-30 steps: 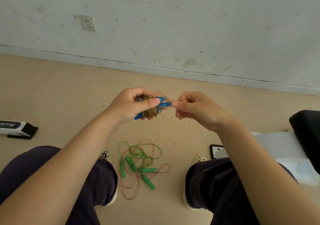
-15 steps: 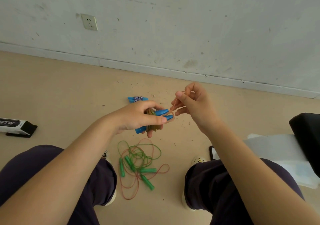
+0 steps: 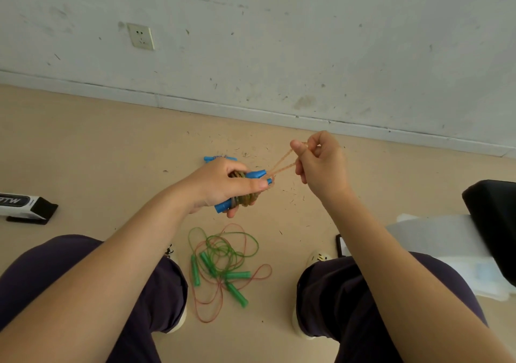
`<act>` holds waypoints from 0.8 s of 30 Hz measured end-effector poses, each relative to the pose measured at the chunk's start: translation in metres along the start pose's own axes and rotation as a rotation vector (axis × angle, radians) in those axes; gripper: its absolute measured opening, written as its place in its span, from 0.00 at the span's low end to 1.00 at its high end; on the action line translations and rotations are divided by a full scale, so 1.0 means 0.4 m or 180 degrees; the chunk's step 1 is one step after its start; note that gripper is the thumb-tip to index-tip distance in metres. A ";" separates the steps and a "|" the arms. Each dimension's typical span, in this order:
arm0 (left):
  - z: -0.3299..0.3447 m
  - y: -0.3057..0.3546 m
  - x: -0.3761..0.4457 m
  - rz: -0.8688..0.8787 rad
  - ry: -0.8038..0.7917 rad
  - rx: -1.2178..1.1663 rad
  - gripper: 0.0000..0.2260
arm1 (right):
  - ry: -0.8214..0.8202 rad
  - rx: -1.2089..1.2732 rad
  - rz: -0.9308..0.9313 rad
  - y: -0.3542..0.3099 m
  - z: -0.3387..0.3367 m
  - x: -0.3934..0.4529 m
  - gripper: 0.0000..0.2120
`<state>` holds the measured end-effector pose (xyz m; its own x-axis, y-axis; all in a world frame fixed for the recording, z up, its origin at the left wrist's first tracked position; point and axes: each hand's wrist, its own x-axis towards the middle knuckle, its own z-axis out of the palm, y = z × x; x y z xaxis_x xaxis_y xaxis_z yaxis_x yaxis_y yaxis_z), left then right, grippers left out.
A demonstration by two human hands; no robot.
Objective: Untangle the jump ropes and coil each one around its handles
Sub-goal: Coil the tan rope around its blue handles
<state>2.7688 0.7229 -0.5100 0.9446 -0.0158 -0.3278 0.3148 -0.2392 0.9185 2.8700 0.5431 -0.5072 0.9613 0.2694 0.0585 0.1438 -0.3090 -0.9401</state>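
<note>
Jump ropes with green handles [image 3: 220, 269] lie in a loose tangle on the floor [image 3: 83, 145] between the person's two knees, the green cord and the thin orange cord crossing each other, four green handles among the loops. Above this pile, the left hand [image 3: 223, 185] grips a bundle of blue handles [image 3: 255, 174] with brownish cord wound around their middle; the fingers curl around the bundle and the thumb presses along its side. From the upper end of this bundle a loop of orange cord [image 3: 282, 161] runs up and to the right to the right hand [image 3: 321, 164], which pinches it between the thumb and the curled fingers, so the two strands look tight. Behind the left hand, another blue-handled rope [image 3: 219, 158] lies on the floor, mostly hidden. At the left edge lies a black and white box [image 3: 25, 205]. Farther back is the white wall with a socket [image 3: 141, 36].
</note>
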 end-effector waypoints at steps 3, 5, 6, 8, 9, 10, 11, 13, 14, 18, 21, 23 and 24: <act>-0.007 -0.017 0.007 -0.0150 0.0142 0.0160 0.20 | -0.0022 -0.0165 -0.0234 -0.003 0.001 -0.011 0.14; -0.003 -0.013 0.001 -0.0068 -0.0094 -0.0057 0.21 | 0.0015 -0.0070 -0.0154 -0.003 -0.002 -0.007 0.14; -0.004 -0.008 -0.004 -0.0020 -0.0213 -0.0151 0.20 | 0.0024 -0.0021 -0.0116 -0.002 -0.005 -0.004 0.13; -0.012 -0.010 -0.009 -0.0032 -0.0229 -0.0098 0.18 | -0.0052 -0.0014 -0.0079 0.003 -0.007 -0.001 0.13; -0.016 -0.016 -0.010 -0.0080 -0.0133 0.0002 0.16 | -0.0115 -0.0046 -0.0070 0.007 -0.007 -0.003 0.13; -0.022 -0.025 -0.007 -0.0135 0.0003 0.0097 0.15 | -0.0173 -0.0085 -0.0065 0.009 -0.006 -0.003 0.14; -0.025 -0.035 0.000 -0.0186 0.0163 0.0151 0.14 | -0.0232 -0.0131 -0.0052 0.011 -0.002 0.000 0.14; -0.034 -0.051 0.029 -0.0284 0.0542 0.0088 0.16 | -0.0319 -0.0245 0.0033 0.018 0.010 0.024 0.14; -0.040 -0.059 0.047 -0.0314 0.0751 -0.0038 0.17 | -0.0335 -0.0273 0.0100 0.022 0.018 0.043 0.14; -0.061 -0.112 0.148 -0.0338 0.1290 -0.0852 0.19 | -0.0243 -0.0290 0.0386 0.069 0.054 0.140 0.15; -0.071 -0.208 0.229 -0.0426 0.1417 -0.1233 0.20 | -0.0215 -0.0315 0.0651 0.167 0.100 0.198 0.15; -0.073 -0.299 0.280 -0.0618 0.1552 -0.1306 0.19 | -0.0279 -0.0369 0.0846 0.270 0.142 0.227 0.15; -0.071 -0.349 0.304 -0.0774 0.1644 -0.1288 0.18 | -0.0348 -0.0383 0.0975 0.327 0.166 0.238 0.16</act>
<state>2.8424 0.7818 -0.6719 0.7346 0.4798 -0.4797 0.4379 0.2047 0.8754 2.9648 0.5888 -0.6469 0.9341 0.2416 -0.2627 -0.1146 -0.4941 -0.8618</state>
